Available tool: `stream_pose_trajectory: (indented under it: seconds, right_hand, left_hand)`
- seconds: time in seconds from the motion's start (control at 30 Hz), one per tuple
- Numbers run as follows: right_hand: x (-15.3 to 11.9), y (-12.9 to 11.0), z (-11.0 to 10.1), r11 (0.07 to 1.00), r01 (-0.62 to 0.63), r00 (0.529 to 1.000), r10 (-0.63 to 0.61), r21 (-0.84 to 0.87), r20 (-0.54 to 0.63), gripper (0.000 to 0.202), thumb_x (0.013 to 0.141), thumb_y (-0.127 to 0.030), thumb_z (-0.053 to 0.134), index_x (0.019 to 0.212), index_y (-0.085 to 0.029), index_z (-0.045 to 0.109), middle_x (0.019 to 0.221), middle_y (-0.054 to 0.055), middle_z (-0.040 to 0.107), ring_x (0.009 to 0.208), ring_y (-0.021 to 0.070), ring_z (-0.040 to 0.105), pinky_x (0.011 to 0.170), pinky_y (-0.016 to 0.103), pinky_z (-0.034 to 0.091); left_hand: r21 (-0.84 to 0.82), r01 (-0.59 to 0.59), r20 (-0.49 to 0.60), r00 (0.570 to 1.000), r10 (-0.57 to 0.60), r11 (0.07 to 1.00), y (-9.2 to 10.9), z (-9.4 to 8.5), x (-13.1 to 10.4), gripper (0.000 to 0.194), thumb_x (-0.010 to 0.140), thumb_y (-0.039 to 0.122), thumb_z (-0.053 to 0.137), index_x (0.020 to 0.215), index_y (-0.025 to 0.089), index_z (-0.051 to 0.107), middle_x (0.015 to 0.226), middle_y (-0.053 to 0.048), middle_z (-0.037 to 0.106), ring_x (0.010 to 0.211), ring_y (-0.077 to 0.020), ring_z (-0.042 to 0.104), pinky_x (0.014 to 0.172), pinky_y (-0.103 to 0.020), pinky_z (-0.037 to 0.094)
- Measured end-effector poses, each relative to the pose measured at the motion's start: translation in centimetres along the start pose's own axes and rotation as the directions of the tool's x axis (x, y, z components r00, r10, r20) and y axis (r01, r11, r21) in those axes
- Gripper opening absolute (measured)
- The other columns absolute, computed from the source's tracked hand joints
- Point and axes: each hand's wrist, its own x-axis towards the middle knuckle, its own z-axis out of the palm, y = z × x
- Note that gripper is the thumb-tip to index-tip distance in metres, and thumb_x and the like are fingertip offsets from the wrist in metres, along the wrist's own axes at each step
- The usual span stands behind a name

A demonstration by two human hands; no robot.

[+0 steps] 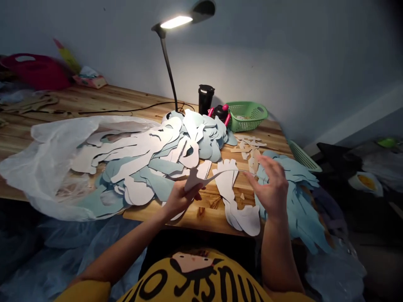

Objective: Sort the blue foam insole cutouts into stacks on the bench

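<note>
My left hand (180, 197) is closed on one end of a thin white cut-out sheet (192, 181), holding it above the table's front part. The sheet's narrow far end stretches right, close to my right hand (271, 186). That hand is raised with its fingers spread; whether its thumb touches the sheet's tip I cannot tell. Below and between the hands lies a small stack of white cut-outs (231, 201). A heap of light blue cut-outs (296, 188) lies just right of my right hand. A larger mixed pile of white and blue cut-outs (151, 147) is spread left of centre.
A clear plastic bag (37, 159) surrounds the pile's left side. Behind stand a lit desk lamp (168, 63), a black tumbler (205, 98) and a green basket (248, 121). Beige scraps (247, 144) lie before the basket. A tissue box (90, 79) and red basket (37, 71) sit far left.
</note>
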Motion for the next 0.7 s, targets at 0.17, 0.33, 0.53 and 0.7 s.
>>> stream_pose_trajectory:
  seconds: [0.17,0.33,0.53,0.7]
  right_hand:
    - [-3.0,0.2,2.5,0.819,-0.449,0.873,0.488,0.358,-0.022,0.081,0.087,-0.046,0.072,0.155,-0.022,0.034,0.148,0.021,0.047,0.121,0.0325,0.062,0.097,0.052,0.056]
    - [-6.2,-1.8,7.9,0.491,-0.623,0.779,0.456,0.609,0.43,0.074,0.084,-0.036,0.072,0.149,-0.021,0.038,0.109,0.009,0.066,0.089,0.019,0.066,0.085,0.037,0.058]
    - [-7.8,-5.0,12.0,0.547,-0.532,0.846,0.353,0.646,0.398,0.039,0.09,-0.031,0.064,0.128,-0.024,0.062,0.104,0.005,0.061,0.087,0.016,0.061,0.078,0.029,0.055]
    - [-8.6,-7.5,14.0,0.835,-0.331,0.881,0.107,0.439,0.46,0.026,0.096,-0.022,0.053,0.117,-0.021,0.068,0.109,0.009,0.062,0.094,0.0203,0.064,0.085,0.033,0.053]
  left_hand:
    - [-0.495,0.307,0.035,0.942,-0.335,0.813,-0.9,5.3,-0.8,0.048,0.082,0.058,0.075,0.092,0.011,0.072,0.092,-0.015,0.077,0.063,-0.0186,0.07,0.062,-0.031,0.059]
    - [-0.365,0.333,0.1,0.943,-0.319,0.869,-1.1,6.9,-3.8,0.044,0.086,0.057,0.07,0.092,0.013,0.074,0.089,-0.013,0.076,0.075,-0.0238,0.072,0.074,-0.037,0.061]
    - [0.054,0.146,-0.437,0.893,-0.108,0.988,-4.3,0.7,-7.8,0.048,0.086,0.045,0.07,0.126,0.018,0.064,0.109,-0.013,0.071,0.095,-0.0269,0.07,0.083,-0.04,0.06]
    - [0.76,0.121,-0.381,0.879,0.287,0.638,-5.0,-9.8,-6.6,0.043,0.087,0.018,0.054,0.13,0.017,0.061,0.13,-0.016,0.062,0.125,-0.0302,0.058,0.111,-0.052,0.046]
